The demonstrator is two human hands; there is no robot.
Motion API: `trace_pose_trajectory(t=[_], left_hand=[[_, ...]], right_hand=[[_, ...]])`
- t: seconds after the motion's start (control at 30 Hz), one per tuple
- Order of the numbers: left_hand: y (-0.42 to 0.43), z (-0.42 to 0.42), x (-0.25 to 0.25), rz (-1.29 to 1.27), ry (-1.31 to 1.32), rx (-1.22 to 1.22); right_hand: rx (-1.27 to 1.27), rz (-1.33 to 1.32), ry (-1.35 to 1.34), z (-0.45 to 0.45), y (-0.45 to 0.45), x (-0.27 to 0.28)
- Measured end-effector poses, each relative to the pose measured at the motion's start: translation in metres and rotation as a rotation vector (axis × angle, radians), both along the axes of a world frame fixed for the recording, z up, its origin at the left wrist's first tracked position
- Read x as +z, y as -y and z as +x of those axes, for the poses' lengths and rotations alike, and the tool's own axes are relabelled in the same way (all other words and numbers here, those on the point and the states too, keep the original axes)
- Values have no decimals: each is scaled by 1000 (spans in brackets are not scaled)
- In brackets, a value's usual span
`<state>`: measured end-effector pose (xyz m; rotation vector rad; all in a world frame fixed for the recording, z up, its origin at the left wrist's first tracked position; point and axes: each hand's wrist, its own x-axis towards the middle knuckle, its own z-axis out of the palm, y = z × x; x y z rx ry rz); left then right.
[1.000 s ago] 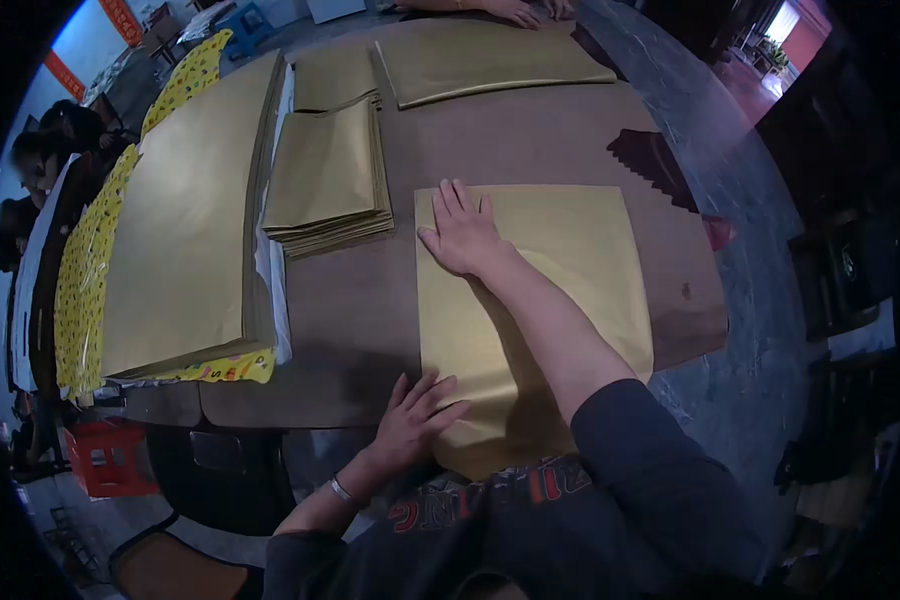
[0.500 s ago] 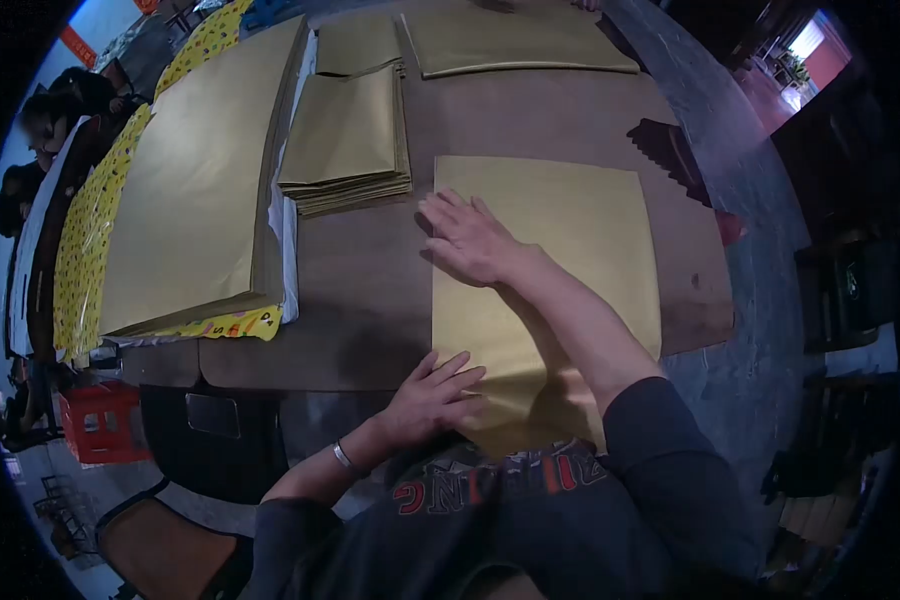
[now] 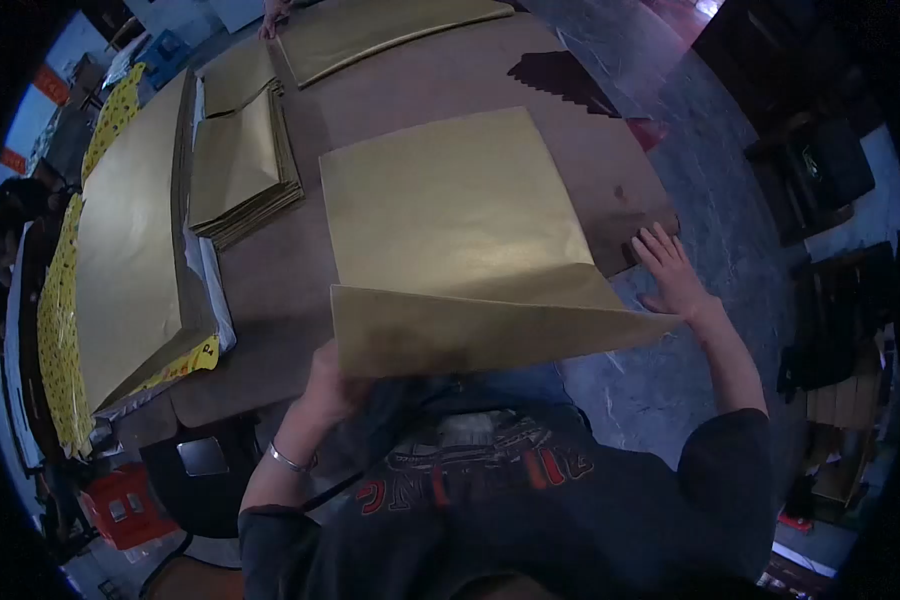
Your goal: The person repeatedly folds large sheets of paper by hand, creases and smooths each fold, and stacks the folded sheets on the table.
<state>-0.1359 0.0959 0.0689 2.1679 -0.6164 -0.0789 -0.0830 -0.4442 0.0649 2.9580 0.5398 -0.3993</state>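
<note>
A large gold sheet (image 3: 450,210), apparently paper, lies on the brown-covered table. Its near part is bent up into a raised flap (image 3: 470,335). Under the left end of that flap is my left hand (image 3: 332,385), with its fingers hidden behind the sheet. My right hand (image 3: 673,272) is at the flap's right corner, fingers stretched out and apart. The corner meets that hand near the thumb and wrist; I cannot tell whether the thumb presses on it.
A tall stack of gold sheets (image 3: 135,240) stands left on yellow patterned cloth (image 3: 65,340). Beside it sits a smaller folded gold stack (image 3: 238,165). Another gold piece (image 3: 390,35) lies at the far edge, near another person's hand (image 3: 273,18). A red stool (image 3: 125,505) is at lower left.
The sheet's near edge has risen into a flap. My right hand has left the sheet's left side for its right corner; my left hand has gone beneath the flap. The view has turned right.
</note>
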Motion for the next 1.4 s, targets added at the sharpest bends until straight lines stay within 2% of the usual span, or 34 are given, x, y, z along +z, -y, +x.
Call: trace_pose_trajectory(t=[0.1,0.13,0.2,0.23,0.27,0.37,0.4,0.47,0.5,0.57,0.63,0.67,0.7,0.73,0.77,0.8,0.83,0.9,0.93,0.97,1.03,1.07,1.17,1.3,1.37,1.4], left_hand=[[-3,4,2,104,10,-3],[-1,5,6,112,18,-5],[2,6,16,54,-30,61],[3,8,19,60,-23,65],[2,10,22,45,-11,94],[-3,19,30,44,39,157],[-3,23,33,55,71,185],[-1,32,46,37,5,238],[0,37,50,15,-66,287],[-7,53,39,55,-2,273],[-1,73,45,-63,-274,473],[3,84,32,-228,-236,529],[6,98,22,-231,-236,529],[8,112,14,-435,-294,537],[9,122,3,-640,-349,543],[6,128,-5,-726,-482,538],[3,128,-12,-728,-478,541],[-2,119,-20,-587,-596,556],[-6,115,-25,-608,-595,522],[-9,111,-27,-607,-597,524],[-13,101,-25,-572,-624,440],[-30,100,-54,-492,-586,427],[-33,101,-60,-460,-537,407],[-19,123,-38,-291,-437,493],[-12,129,-25,-7,-443,573],[-13,129,-43,-164,-288,595]], right_hand=[[69,224,142,1,-13,-22],[67,232,150,6,-19,-31],[157,423,328,22,-32,-51],[141,493,318,22,-50,-35],[147,500,324,27,-52,-40],[382,465,257,51,-49,-80],[387,468,259,48,-53,-82],[17,819,326,34,-69,-81],[108,924,186,35,-70,-61],[81,946,219,35,-80,-46],[55,964,259,38,-88,-44],[-40,977,302,39,-92,-48],[-135,988,345,40,-96,-52],[-133,986,344,41,-100,-58],[-235,1014,380,43,-103,-63],[-337,1041,416,46,-110,-64],[-444,1064,395,45,-119,-58],[-498,1044,434,49,-128,-63],[-557,1019,471,50,-132,-66],[-557,1019,468,51,-134,-68],[-530,935,626,53,-137,-72],[-523,933,622,53,-137,-71],[-423,793,698,53,-139,-65],[-426,732,671,53,-140,-64],[-427,724,653,53,-138,-67],[-436,715,638,54,-137,-68]])
